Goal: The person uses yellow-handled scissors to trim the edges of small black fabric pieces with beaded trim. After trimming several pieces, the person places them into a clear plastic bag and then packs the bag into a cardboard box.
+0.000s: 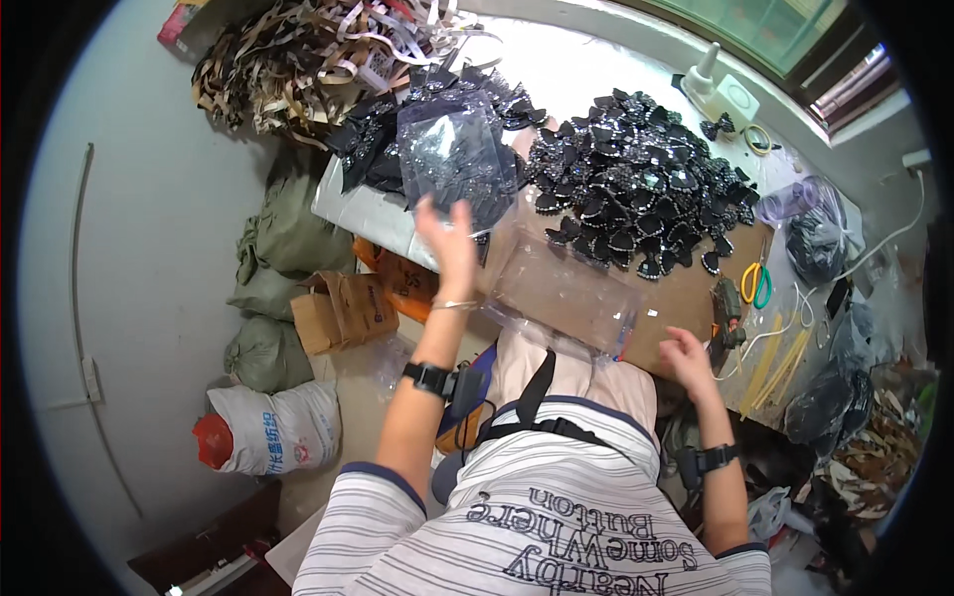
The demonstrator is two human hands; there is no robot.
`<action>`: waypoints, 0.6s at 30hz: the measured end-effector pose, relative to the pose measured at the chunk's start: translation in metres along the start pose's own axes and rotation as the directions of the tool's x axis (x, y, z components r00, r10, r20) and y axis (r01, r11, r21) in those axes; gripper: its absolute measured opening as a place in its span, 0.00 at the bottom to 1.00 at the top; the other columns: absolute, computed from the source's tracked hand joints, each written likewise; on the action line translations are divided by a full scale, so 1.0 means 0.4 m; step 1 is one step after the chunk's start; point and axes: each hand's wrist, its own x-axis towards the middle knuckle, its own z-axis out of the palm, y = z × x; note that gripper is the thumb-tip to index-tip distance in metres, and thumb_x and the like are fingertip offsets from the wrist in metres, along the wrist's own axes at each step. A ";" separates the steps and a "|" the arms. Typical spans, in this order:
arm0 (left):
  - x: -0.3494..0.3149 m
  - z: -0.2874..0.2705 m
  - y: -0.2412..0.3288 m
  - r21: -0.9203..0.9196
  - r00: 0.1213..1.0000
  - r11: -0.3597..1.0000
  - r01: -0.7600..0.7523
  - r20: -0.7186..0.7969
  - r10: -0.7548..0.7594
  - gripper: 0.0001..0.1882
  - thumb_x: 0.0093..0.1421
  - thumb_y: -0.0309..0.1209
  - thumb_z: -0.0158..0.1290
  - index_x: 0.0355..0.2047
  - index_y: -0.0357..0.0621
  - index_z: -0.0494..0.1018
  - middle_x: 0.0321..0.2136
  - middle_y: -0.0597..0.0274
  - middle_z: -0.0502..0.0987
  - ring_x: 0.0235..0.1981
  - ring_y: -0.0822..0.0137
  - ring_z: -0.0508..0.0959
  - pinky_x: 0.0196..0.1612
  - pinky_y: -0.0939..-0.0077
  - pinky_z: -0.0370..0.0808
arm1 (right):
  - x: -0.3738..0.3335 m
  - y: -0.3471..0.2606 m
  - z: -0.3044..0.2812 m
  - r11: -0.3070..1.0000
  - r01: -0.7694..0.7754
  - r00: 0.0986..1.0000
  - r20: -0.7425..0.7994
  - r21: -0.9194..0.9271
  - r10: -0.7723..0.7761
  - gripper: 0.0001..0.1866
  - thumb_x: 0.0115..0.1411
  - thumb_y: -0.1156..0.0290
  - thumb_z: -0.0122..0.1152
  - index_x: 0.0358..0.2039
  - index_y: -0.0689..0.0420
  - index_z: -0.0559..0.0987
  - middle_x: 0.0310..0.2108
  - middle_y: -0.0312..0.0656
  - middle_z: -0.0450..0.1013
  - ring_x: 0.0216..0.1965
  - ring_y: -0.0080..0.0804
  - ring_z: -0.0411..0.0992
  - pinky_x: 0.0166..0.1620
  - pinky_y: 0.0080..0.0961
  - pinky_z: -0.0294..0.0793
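My left hand (447,248) is raised at the lower edge of a clear plastic bag (452,159), thumb and fingers spread apart. That bag lies over black bows at the left of the table; whether the fingertips press on it I cannot tell. In front of me another clear plastic bag (561,298) lies flat on the brown board. My right hand (688,360) hovers by the board's near edge, right of this flat bag, fingers loosely bent and apart with nothing visible in them. Beyond it rises a large heap of black bows with shiny trim (636,179).
Scissors (757,283), a glue gun (727,313) and yellow glue sticks (780,368) lie at the right. A white squeeze bottle (703,74) stands at the back. Ribbon strips (298,70) are piled far left; a cardboard box (346,313) and sacks (278,427) sit below.
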 end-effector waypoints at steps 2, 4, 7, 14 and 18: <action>-0.016 -0.107 -0.109 -0.232 0.886 0.868 0.438 -0.054 -0.461 0.31 0.59 0.38 0.56 0.57 0.39 0.57 0.49 0.54 0.68 0.47 0.60 0.70 0.50 0.63 0.69 | 0.026 0.002 0.087 0.984 -0.171 0.985 0.031 0.055 0.169 0.32 0.58 0.66 0.62 0.60 0.62 0.63 0.37 0.39 0.73 0.33 0.21 0.70 0.35 0.18 0.71; -0.035 -0.166 -0.082 -0.396 0.577 0.494 0.774 0.119 -0.808 0.29 0.58 0.40 0.58 0.53 0.40 0.58 0.48 0.55 0.68 0.43 0.60 0.73 0.47 0.59 0.71 | 0.066 0.034 0.131 0.966 -0.257 0.965 0.040 -0.023 0.258 0.40 0.56 0.63 0.63 0.64 0.61 0.54 0.37 0.41 0.72 0.33 0.25 0.71 0.35 0.21 0.72; -0.067 -0.130 -0.141 -0.243 0.300 0.191 0.951 0.571 -0.765 0.51 0.54 0.60 0.54 0.68 0.56 0.40 0.66 0.41 0.42 0.67 0.49 0.48 0.65 0.53 0.50 | 0.114 0.052 0.206 0.938 -0.331 0.943 -0.009 -0.104 0.332 0.42 0.56 0.65 0.63 0.65 0.57 0.50 0.35 0.41 0.72 0.29 0.30 0.74 0.31 0.25 0.75; -0.053 0.013 -0.199 -0.615 0.527 0.232 0.754 0.355 -0.772 0.22 0.67 0.28 0.33 0.59 0.31 0.49 0.52 0.36 0.65 0.49 0.46 0.73 0.51 0.58 0.75 | 0.162 0.131 0.238 0.976 -0.201 0.979 -0.032 -0.082 0.199 0.33 0.57 0.82 0.45 0.63 0.48 0.54 0.36 0.45 0.72 0.25 0.27 0.73 0.21 0.26 0.76; -0.067 -0.186 -0.120 -0.518 0.608 0.362 0.775 0.455 -0.650 0.23 0.68 0.32 0.36 0.59 0.29 0.51 0.52 0.35 0.67 0.45 0.46 0.77 0.49 0.61 0.76 | 0.148 0.117 0.217 0.977 -0.212 0.977 0.028 0.022 0.211 0.33 0.59 0.84 0.39 0.64 0.50 0.52 0.41 0.48 0.75 0.21 0.28 0.74 0.20 0.22 0.75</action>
